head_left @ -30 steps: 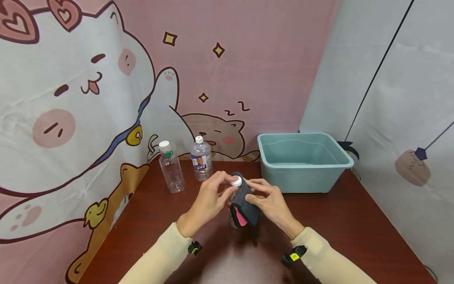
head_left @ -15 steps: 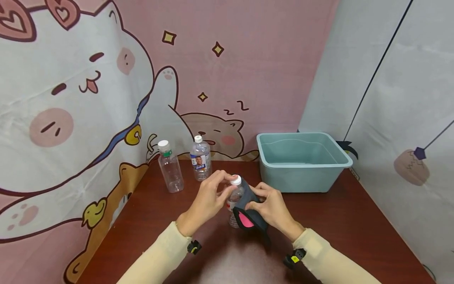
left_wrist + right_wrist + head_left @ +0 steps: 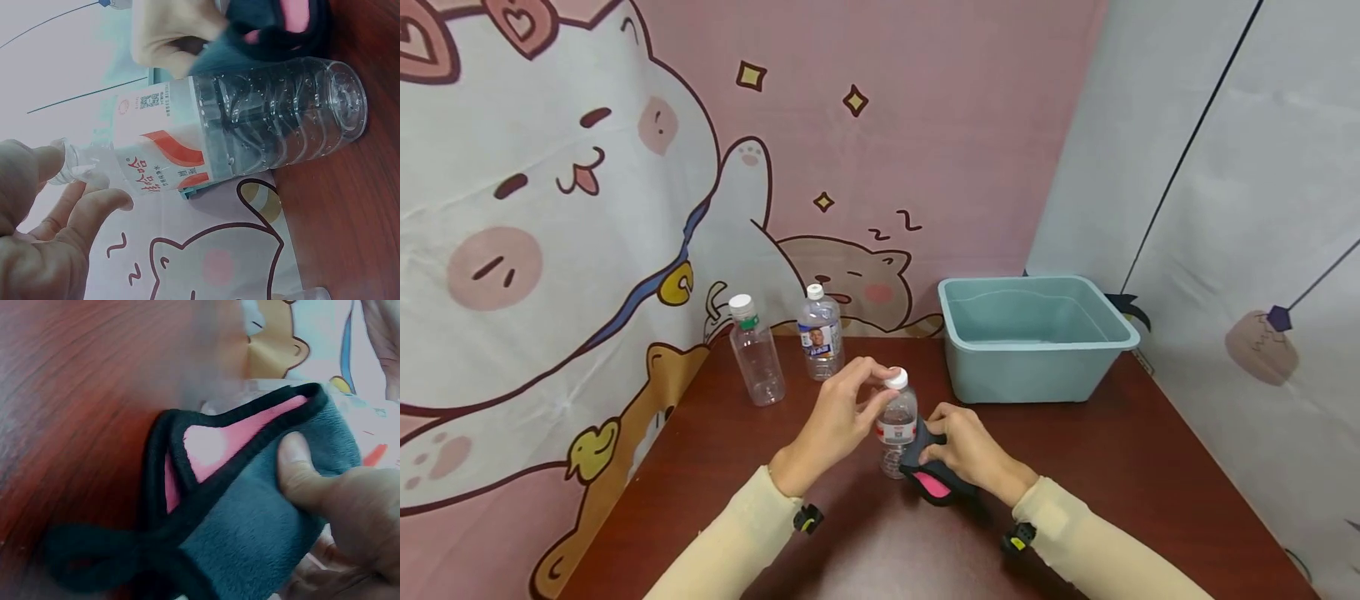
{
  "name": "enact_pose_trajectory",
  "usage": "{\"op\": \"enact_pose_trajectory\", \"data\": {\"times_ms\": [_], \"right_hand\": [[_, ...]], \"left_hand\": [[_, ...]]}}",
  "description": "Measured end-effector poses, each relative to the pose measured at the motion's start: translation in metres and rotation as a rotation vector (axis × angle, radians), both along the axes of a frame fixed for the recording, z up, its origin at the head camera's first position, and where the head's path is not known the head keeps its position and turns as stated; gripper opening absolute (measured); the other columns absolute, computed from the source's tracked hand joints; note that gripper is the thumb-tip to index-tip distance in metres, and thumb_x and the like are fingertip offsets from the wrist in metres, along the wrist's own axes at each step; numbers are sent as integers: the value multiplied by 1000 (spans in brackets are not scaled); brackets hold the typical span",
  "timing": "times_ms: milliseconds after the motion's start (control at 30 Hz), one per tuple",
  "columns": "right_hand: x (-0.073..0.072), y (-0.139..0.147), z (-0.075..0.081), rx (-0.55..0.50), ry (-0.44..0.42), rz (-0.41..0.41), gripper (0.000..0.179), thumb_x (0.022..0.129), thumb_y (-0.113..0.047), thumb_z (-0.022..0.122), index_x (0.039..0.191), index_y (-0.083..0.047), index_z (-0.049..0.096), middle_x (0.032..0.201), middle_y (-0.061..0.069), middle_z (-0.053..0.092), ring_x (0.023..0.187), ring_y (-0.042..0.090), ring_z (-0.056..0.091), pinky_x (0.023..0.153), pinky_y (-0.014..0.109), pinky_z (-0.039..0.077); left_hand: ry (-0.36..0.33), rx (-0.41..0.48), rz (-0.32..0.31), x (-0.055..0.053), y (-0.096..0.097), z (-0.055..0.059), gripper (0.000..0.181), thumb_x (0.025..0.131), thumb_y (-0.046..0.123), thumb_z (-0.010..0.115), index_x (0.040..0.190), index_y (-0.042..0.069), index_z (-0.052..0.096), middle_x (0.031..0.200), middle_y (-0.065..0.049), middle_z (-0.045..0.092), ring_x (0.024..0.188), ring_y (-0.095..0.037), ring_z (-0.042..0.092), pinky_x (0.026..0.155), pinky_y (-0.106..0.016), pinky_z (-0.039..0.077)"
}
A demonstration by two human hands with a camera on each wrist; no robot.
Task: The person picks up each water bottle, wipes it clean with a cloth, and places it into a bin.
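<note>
Left hand (image 3: 835,417)'s only pinching the white cap (image 3: 897,379), right hand (image 3: 970,450)'s gripping the grey cloth (image 3: 250,525) beside the water bottle (image 3: 897,432) on the bench (image 3: 1112,442). Bottle's probably light (looks drained), so a snagging cloth could tip it.

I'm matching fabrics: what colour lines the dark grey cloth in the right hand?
The fabric lining is pink, showing best in the right wrist view.

The cloth (image 3: 934,482) is right of the front bottle (image 3: 897,433), before the tub (image 3: 1022,377).
</note>
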State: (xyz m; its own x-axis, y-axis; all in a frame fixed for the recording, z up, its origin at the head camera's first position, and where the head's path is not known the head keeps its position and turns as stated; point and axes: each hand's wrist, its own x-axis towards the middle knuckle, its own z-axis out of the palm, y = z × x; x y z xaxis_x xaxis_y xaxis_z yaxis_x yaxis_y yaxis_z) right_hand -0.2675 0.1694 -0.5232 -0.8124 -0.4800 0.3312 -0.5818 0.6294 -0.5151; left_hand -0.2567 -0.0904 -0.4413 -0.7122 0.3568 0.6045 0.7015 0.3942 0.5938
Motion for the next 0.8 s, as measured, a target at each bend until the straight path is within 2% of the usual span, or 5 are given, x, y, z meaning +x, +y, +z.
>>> {"op": "enact_pose_trajectory", "data": {"times_ms": [133, 267, 433, 633, 800], "right_hand": [[-2, -2, -9, 125, 51, 46, 27, 80, -14, 108, 99, -2, 92, 93, 3, 72, 82, 9, 70, 69, 23, 63], [0, -4, -12, 181, 84, 61, 31, 75, -13, 111, 92, 2, 90, 88, 8, 71, 76, 14, 72, 62, 23, 61], [0, -6, -11, 170, 58, 47, 38, 74, -15, 112, 99, 5, 90, 92, 10, 75, 82, 24, 80, 68, 30, 67], [-4, -5, -11, 122, -59, 26, 32, 78, -15, 110, 101, -2, 91, 93, 6, 77, 82, 7, 66, 68, 24, 58], [-5, -3, -11, 88, -109, 4, 37, 82, -16, 108, 112, -1, 91, 102, 8, 82, 88, 10, 70, 73, 25, 61]], "left_hand": [[12, 2, -12, -1, 1, 0, 30, 102, 5, 89, 128, 10, 74, 136, -8, 79, 131, -27, 81, 96, -37, 71], [24, 1, -20, -1, 3, -1, 30, 102, 4, 88, 129, 8, 75, 135, -9, 80, 130, -28, 81, 96, -43, 72], [18, -13, -10, -1, 2, -1, 30, 103, 5, 88, 130, 9, 74, 135, -8, 80, 129, -27, 81, 98, -43, 72], [29, -33, -20, -1, 0, 0, 32, 103, 6, 88, 130, 9, 73, 136, -9, 79, 130, -27, 81, 98, -40, 71], [34, -49, -20, -1, -2, -1, 32, 103, 7, 89, 130, 9, 72, 137, -8, 79, 133, -26, 80, 98, -31, 70]]}}
